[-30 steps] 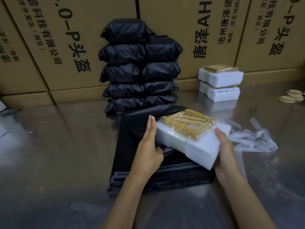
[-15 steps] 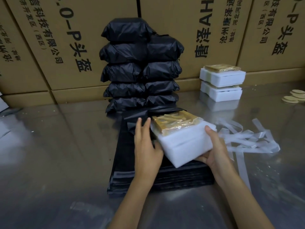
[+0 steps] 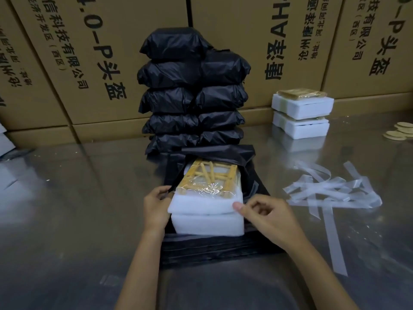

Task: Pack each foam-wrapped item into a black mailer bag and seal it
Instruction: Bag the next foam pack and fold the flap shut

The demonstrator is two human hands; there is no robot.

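At the surface's [image 3: 67,198] far edge a wall of printed cartons [image 3: 100,63] runs from left to right. In front of it, at the middle of the far edge, stands a pile of packed bags [image 3: 192,95], black and crumpled. Nearer, at the middle of the surface, the left hand [image 3: 156,204] pinches the black edge of the open bag [image 3: 225,153], its fingers curled around the film beside the item's left side. The foam item [image 3: 207,211], white with a yellow frame under clear film on top, lies half inside that bag, its far end under the raised mouth and its near end out. It rests on a flat stack of empty bags [image 3: 223,247]. The right hand [image 3: 270,218] has its fingers curled at the item's right near corner, thumb touching the foam; whether it grips the bag edge I cannot tell. To the right lies a tangle of clear strips [image 3: 330,193]. At the far right edge two more foam items [image 3: 301,113] sit stacked, with pale discs [image 3: 400,130] beside them.
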